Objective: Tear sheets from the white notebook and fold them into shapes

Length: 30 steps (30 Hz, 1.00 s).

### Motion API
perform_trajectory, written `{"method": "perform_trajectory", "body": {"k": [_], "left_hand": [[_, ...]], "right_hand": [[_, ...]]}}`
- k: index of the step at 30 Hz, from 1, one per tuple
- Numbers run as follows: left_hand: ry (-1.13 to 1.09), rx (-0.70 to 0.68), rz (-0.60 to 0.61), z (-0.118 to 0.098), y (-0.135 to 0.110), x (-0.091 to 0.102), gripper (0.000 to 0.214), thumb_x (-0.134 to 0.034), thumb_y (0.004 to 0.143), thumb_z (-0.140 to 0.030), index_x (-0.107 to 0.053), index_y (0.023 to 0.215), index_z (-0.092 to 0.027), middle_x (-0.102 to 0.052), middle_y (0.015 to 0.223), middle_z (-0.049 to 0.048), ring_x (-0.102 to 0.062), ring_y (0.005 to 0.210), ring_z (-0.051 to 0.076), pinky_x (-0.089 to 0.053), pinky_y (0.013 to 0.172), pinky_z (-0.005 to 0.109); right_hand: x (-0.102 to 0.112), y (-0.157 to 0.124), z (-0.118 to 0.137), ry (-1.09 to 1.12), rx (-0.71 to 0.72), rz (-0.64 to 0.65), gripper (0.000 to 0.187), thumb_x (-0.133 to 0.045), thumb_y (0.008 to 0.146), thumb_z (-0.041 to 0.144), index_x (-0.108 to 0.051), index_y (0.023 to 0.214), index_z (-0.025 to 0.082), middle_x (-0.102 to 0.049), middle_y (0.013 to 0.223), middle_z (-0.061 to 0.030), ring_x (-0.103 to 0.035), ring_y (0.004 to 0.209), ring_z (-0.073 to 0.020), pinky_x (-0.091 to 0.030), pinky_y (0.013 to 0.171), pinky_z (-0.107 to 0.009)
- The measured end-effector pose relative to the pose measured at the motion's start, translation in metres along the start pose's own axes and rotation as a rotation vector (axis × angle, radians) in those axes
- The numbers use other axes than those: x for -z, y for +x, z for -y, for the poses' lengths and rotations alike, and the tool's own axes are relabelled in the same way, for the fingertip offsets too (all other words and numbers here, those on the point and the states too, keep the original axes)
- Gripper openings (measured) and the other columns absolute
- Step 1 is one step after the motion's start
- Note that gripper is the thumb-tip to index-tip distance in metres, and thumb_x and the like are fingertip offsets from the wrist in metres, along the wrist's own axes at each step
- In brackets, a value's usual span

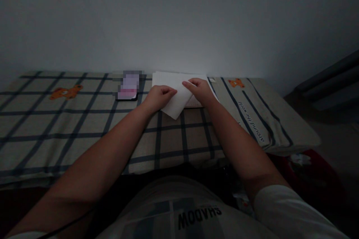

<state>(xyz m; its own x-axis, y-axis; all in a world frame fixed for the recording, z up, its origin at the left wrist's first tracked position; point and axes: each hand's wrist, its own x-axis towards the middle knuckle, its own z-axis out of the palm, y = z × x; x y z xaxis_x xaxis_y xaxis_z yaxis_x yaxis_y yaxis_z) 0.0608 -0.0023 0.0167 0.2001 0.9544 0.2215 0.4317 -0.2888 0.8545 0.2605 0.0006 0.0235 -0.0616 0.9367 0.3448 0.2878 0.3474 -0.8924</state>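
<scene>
A sheet of white paper (175, 105) is held between my two hands, tilted so that one corner points toward me. My left hand (159, 97) pinches its left edge between thumb and fingers. At the upper right, my right hand (200, 89) grips the same sheet, thumb on top and fingers curled. Beneath it lies more white paper (165, 78), flat on the checked tablecloth (171, 145); my hands hide part of this paper.
A phone (129, 86) with a blurred screen lies left of the paper. The cloth-covered table meets a plain wall (179, 18) at the back. Beyond the table's right end is a dark ribbed object (331, 78). Something red with a white flower pattern (300, 158) sits below.
</scene>
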Motion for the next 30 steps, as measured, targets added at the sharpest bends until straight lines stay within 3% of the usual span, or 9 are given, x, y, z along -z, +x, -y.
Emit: {"method": "perform_trajectory", "body": {"k": [3, 6, 10, 15, 20, 24, 30], "left_hand": [[-0.002, -0.001, -0.067, 0.000, 0.000, 0.002, 0.026, -0.067, 0.081, -0.041, -0.079, 0.079, -0.018, -0.074, 0.076, 0.0043, -0.062, 0.070, 0.019, -0.044, 0.061, 0.027], [-0.024, 0.002, -0.138, -0.002, 0.000, 0.004, 0.027, -0.066, 0.081, -0.041, -0.078, 0.081, -0.017, -0.074, 0.078, 0.0045, -0.063, 0.073, 0.020, -0.044, 0.063, 0.028], [-0.076, -0.030, -0.182, -0.003, 0.000, 0.005, 0.027, -0.065, 0.081, -0.041, -0.076, 0.080, -0.017, -0.075, 0.082, 0.0054, -0.064, 0.077, 0.020, -0.046, 0.069, 0.029], [-0.043, -0.045, -0.191, -0.004, -0.001, 0.003, 0.027, -0.064, 0.082, -0.041, -0.076, 0.082, -0.017, -0.075, 0.083, 0.0053, -0.065, 0.080, 0.021, -0.047, 0.070, 0.029], [-0.046, -0.075, -0.229, 0.000, 0.002, 0.002, 0.027, -0.064, 0.082, -0.039, -0.076, 0.081, -0.015, -0.075, 0.082, 0.0057, -0.065, 0.077, 0.020, -0.046, 0.068, 0.029], [-0.032, -0.074, -0.251, 0.004, 0.006, 0.002, 0.028, -0.065, 0.082, -0.040, -0.077, 0.083, -0.014, -0.076, 0.082, 0.0059, -0.066, 0.077, 0.020, -0.047, 0.068, 0.029], [-0.039, -0.042, -0.236, 0.004, 0.007, 0.003, 0.028, -0.065, 0.081, -0.040, -0.076, 0.084, -0.014, -0.076, 0.082, 0.0057, -0.066, 0.076, 0.020, -0.047, 0.067, 0.029]], "right_hand": [[-0.002, 0.002, -0.003, 0.168, -0.109, 0.008, 0.037, -0.074, 0.073, 0.056, -0.068, 0.080, 0.021, -0.064, 0.078, -0.0019, -0.057, 0.073, -0.0159, -0.047, 0.065, -0.029], [-0.006, 0.002, -0.004, 0.317, -0.222, 0.111, 0.043, -0.080, 0.066, 0.057, -0.068, 0.084, 0.019, -0.067, 0.081, -0.0032, -0.059, 0.072, -0.0152, -0.050, 0.062, -0.029], [-0.011, 0.001, -0.006, 0.409, -0.268, 0.195, 0.044, -0.086, 0.061, 0.052, -0.070, 0.085, 0.018, -0.071, 0.086, -0.0055, -0.063, 0.076, -0.0161, -0.053, 0.065, -0.030], [-0.015, 0.002, -0.009, 0.430, -0.270, 0.126, 0.043, -0.088, 0.059, 0.048, -0.071, 0.085, 0.018, -0.072, 0.088, -0.0056, -0.064, 0.077, -0.0168, -0.055, 0.068, -0.031], [-0.015, 0.003, -0.009, 0.370, -0.251, 0.027, 0.043, -0.088, 0.060, 0.050, -0.060, 0.068, 0.019, -0.062, 0.067, 0.0006, -0.055, 0.061, -0.0109, -0.048, 0.057, -0.025], [-0.014, 0.002, -0.005, 0.356, -0.237, 0.021, 0.051, -0.083, 0.064, 0.062, -0.054, 0.060, 0.020, -0.053, 0.055, 0.0032, -0.050, 0.053, -0.0091, -0.047, 0.054, -0.024], [-0.012, 0.003, -0.004, 0.460, -0.210, 0.023, 0.046, -0.084, 0.063, 0.057, -0.057, 0.063, 0.019, -0.058, 0.063, 0.0028, -0.055, 0.062, -0.0096, -0.053, 0.066, -0.026]]}}
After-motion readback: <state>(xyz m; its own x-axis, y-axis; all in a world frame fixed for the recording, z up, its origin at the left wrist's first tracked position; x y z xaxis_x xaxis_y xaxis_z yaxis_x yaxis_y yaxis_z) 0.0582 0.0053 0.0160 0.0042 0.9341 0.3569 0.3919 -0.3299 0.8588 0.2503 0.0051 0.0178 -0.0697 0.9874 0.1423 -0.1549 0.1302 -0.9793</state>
